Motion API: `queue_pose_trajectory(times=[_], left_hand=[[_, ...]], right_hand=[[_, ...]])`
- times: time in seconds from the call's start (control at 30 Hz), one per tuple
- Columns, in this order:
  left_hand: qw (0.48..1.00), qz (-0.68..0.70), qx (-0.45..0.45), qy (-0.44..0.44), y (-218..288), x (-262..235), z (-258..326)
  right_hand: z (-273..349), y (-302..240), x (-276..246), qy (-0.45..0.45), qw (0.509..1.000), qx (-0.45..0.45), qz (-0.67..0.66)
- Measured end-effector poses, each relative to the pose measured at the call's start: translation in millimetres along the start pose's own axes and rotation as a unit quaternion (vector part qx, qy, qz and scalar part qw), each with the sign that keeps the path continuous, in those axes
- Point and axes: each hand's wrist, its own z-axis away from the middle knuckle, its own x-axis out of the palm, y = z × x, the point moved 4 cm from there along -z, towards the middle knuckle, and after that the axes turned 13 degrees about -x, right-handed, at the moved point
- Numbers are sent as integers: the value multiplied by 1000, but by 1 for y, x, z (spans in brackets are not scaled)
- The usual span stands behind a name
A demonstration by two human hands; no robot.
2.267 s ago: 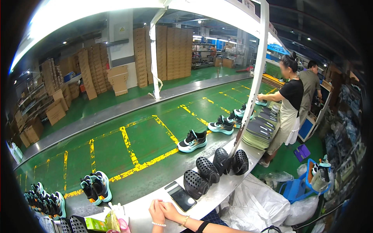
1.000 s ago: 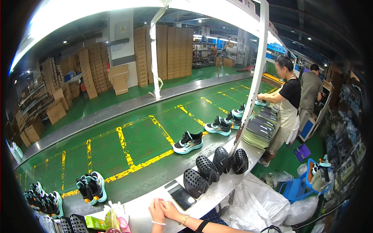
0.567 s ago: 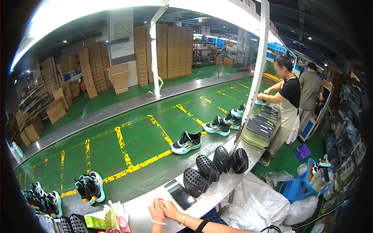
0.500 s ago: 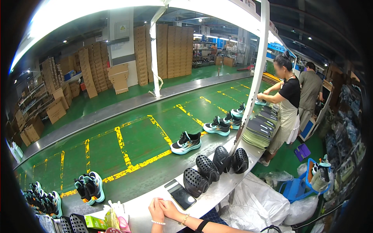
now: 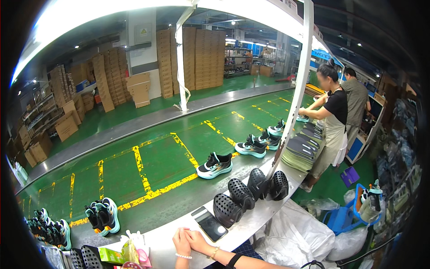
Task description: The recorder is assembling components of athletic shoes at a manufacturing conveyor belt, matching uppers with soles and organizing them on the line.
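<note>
My left hand (image 5: pixel 181 242) and my right hand (image 5: pixel 197 242) rest together at the near edge of the white tabletop (image 5: pixel 156 237). The fingers look curled in against each other, and I see no object in them; some fingertips are hidden. Beaded bracelets circle both wrists. Closest to my hands lies a dark smartphone (image 5: pixel 209 224), flat on the table. Beyond it, several black clogs with holes stand in a row, the nearest clog (image 5: pixel 227 210) beside the phone and the farthest clog (image 5: pixel 279 186) past the white post.
A green belt (image 5: pixel 170 157) with yellow lines carries black and light-blue sneakers (image 5: pixel 214 166). More sneakers (image 5: pixel 103 217) stand at the left. A green box (image 5: pixel 111 255) and gloves sit left of my hands. One co-worker (image 5: pixel 333 98) stands by stacked dark sheets (image 5: pixel 302 145); another is behind.
The view has shifted very slightly. My hands stay together at the same place on the table. The nearer co-worker's arms have moved a little.
</note>
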Motion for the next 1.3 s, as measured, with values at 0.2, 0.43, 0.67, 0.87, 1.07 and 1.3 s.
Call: queue_pose_trajectory(times=[0.2, 0.43, 0.67, 0.87, 1.07, 1.3], left_hand=[[1000, 2, 1, 5, 1, 4, 0], [1000, -4, -5, 7, 0, 10, -1], [1000, -10, 1, 12, -4, 17, -4], [1000, -5, -5, 10, -2, 24, -4], [1000, -10, -5, 10, -4, 28, -4], [1000, -21, 1, 2, 0, 36, -6]], right_hand=[[-1, 0, -5, -3, 1000, 5, -18], [-4, -2, -13, -13, 1000, 17, -13], [-3, 7, -17, -2, 1000, 8, -8], [-5, 8, -23, -2, 1000, 11, -13], [-4, 13, -25, -5, 1000, 9, -7], [-8, 17, -33, -4, 1000, 7, -4]])
